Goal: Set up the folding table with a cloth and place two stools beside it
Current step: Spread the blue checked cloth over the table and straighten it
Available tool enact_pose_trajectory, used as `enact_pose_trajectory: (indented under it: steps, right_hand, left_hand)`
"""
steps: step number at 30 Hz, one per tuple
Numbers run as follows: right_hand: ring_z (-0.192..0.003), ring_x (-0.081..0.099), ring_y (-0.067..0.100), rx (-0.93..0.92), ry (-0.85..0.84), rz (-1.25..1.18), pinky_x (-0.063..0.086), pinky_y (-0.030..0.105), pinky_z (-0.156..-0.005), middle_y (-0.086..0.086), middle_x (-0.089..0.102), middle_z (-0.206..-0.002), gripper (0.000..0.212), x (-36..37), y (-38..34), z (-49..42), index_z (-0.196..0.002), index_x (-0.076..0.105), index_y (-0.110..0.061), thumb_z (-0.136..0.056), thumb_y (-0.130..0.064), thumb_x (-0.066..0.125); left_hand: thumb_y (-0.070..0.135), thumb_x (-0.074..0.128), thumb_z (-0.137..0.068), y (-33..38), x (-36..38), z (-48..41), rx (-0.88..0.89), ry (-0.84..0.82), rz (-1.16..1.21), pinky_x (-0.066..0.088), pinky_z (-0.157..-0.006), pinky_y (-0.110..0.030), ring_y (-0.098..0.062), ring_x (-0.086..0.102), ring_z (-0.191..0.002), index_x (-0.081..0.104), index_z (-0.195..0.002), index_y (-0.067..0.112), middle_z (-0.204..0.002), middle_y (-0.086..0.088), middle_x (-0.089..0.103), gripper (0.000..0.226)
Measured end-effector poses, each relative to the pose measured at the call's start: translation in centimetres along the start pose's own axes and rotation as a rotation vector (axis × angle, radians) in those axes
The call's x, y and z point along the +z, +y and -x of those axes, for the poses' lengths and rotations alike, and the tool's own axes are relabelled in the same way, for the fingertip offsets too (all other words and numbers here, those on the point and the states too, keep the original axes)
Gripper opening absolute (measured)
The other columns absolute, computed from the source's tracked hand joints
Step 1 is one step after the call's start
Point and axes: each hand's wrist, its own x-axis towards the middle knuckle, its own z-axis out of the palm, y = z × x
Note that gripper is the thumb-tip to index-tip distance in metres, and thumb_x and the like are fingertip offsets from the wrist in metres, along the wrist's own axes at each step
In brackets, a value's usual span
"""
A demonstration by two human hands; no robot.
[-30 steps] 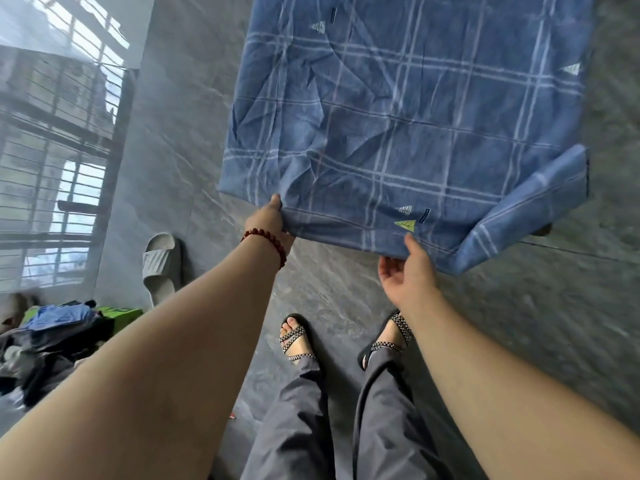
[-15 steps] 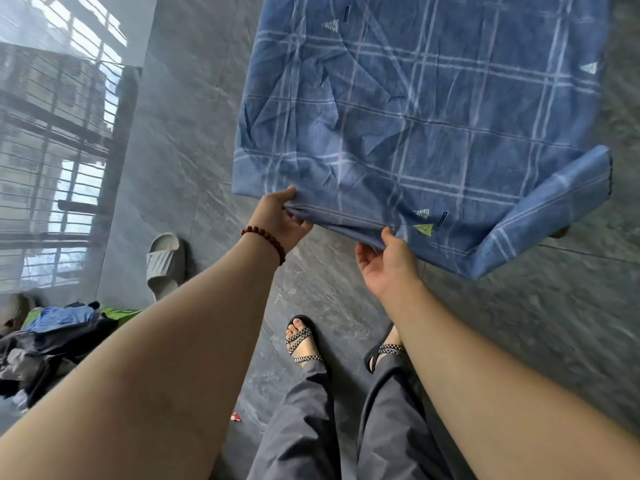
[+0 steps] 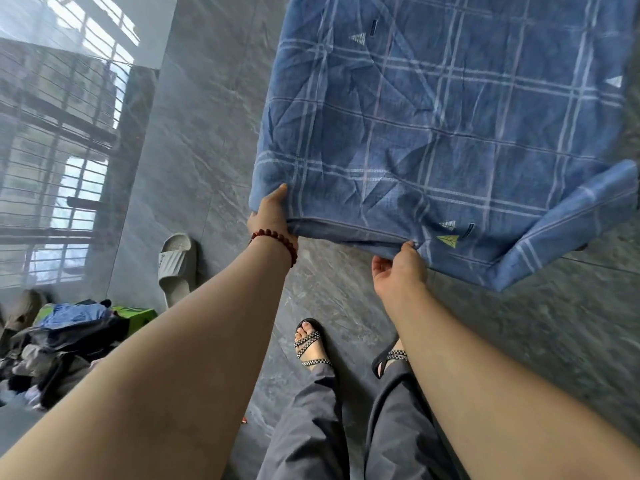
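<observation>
Draping flat over a tabletop hidden beneath it, the blue cloth (image 3: pixel 450 133) is crossed by pale grid lines, dotted with small triangles and heavily creased. Its near right corner is turned back over itself in a loose fold. The left hand (image 3: pixel 272 216), with a red bead bracelet (image 3: pixel 277 240) at the wrist, grips the near left corner, thumb on top, fingers tucked under out of sight. The right hand (image 3: pixel 398 271) pinches the near hem between thumb and curled fingers. A grey slipper (image 3: pixel 176 261) lies on the floor (image 3: pixel 207 133) at the left.
</observation>
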Motion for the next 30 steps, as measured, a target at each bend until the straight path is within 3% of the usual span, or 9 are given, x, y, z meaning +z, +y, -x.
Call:
enact_pose_trajectory:
  steps: [5, 7, 10, 13, 16, 18, 22, 24, 30]
  right_hand:
    - [-0.072, 0.055, 0.019, 0.046, -0.062, 0.056, 0.046, 0.027, -0.058, 0.010, 0.056, -0.084, 0.023, -0.9, 0.7, 0.3, -0.112, 0.048, -0.012, -0.095, -0.026, 0.054]
    - [-0.074, 0.056, 0.020, 0.063, -0.079, 0.074, 0.047, 0.028, -0.058, 0.009, 0.056, -0.085, 0.021, -1.1, 0.7, 0.4, -0.109, 0.049, -0.012, -0.095, -0.026, 0.055]
    - [-0.078, 0.057, 0.020, 0.061, -0.065, 0.074, 0.048, 0.029, -0.058, 0.009, 0.057, -0.088, 0.019, -1.7, 0.5, 0.3, -0.108, 0.050, -0.013, -0.094, -0.025, 0.055]
    - [-0.081, 0.057, 0.020, 0.056, -0.069, 0.062, 0.048, 0.029, -0.059, 0.009, 0.058, -0.091, 0.020, -2.3, 0.1, 0.2, -0.111, 0.051, -0.014, -0.095, -0.025, 0.055]
    - [-0.081, 0.058, 0.020, 0.057, -0.087, 0.055, 0.049, 0.028, -0.061, 0.008, 0.059, -0.092, 0.020, -2.5, -0.4, 0.3, -0.111, 0.051, -0.014, -0.095, -0.025, 0.055]
    - [-0.081, 0.058, 0.020, 0.056, -0.095, 0.061, 0.049, 0.028, -0.062, 0.008, 0.059, -0.091, 0.020, -2.7, -0.5, 0.3, -0.109, 0.051, -0.013, -0.094, -0.025, 0.055]
    - [-0.081, 0.059, 0.020, 0.087, -0.159, 0.093, 0.048, 0.028, -0.061, 0.009, 0.060, -0.091, 0.016, -3.2, -0.7, 0.3, -0.108, 0.051, -0.013, -0.094, -0.020, 0.055]
    - [-0.081, 0.060, 0.019, 0.116, -0.197, 0.115, 0.049, 0.027, -0.061, 0.009, 0.061, -0.091, 0.020, -3.5, -0.7, 0.3, -0.114, 0.052, -0.012, -0.094, -0.017, 0.054]
    - [-0.079, 0.062, 0.019, 0.157, -0.254, 0.163, 0.056, 0.024, -0.061, 0.014, 0.061, -0.105, 0.021, -4.1, -1.4, -0.1, -0.115, 0.053, -0.003, -0.097, -0.012, 0.049]
  left_hand:
    - [0.022, 0.060, -0.083, 0.1, -1.3, -0.6, 0.056, 0.226, -0.092, 0.046, -0.095, -0.032, -0.023, 0.058, -0.104, 0.046, -0.129, 0.008, -0.124, -0.009, 0.055, 0.050]
    - [0.015, 0.047, -0.093, -0.3, -1.9, -0.9, 0.106, 0.273, -0.210, 0.046, -0.080, -0.025, -0.026, 0.056, -0.111, 0.039, -0.136, 0.004, -0.134, -0.013, 0.050, 0.045]
    - [0.008, 0.047, -0.094, -1.2, -2.2, -0.9, 0.172, 0.345, -0.276, 0.047, -0.060, -0.023, -0.028, 0.059, -0.104, 0.039, -0.137, 0.005, -0.132, -0.017, 0.052, 0.044]
    - [0.025, 0.055, -0.093, -2.1, -2.0, 0.0, 0.207, 0.432, -0.226, 0.047, -0.076, -0.022, -0.020, 0.060, -0.098, 0.054, -0.123, 0.010, -0.114, -0.007, 0.061, 0.034]
    - [0.019, 0.051, -0.094, -2.8, -2.1, 0.0, 0.297, 0.400, -0.227, 0.045, -0.077, -0.018, -0.010, 0.057, -0.075, 0.058, -0.114, 0.015, -0.091, -0.002, 0.061, 0.021]
    - [0.007, 0.047, -0.094, -3.0, -2.4, -0.4, 0.350, 0.366, -0.211, 0.047, -0.083, -0.019, -0.012, 0.056, -0.079, 0.056, -0.120, 0.015, -0.086, 0.001, 0.058, 0.028]
    - [0.013, 0.045, -0.095, -3.7, -2.5, -0.9, 0.272, 0.286, -0.209, 0.041, -0.104, -0.034, -0.019, 0.053, -0.116, 0.036, -0.140, 0.024, -0.132, -0.006, 0.051, 0.047]
    - [0.015, 0.049, -0.093, -4.4, -1.9, -0.3, 0.190, 0.197, -0.264, 0.039, -0.106, -0.038, -0.021, 0.048, -0.123, 0.029, -0.144, 0.027, -0.143, -0.004, 0.040, 0.056]
    - [0.002, 0.055, -0.088, -7.1, 0.5, 2.1, 0.144, 0.021, -0.275, 0.052, -0.088, -0.041, -0.019, 0.059, -0.088, 0.025, -0.143, 0.034, -0.132, -0.012, 0.044, 0.070]
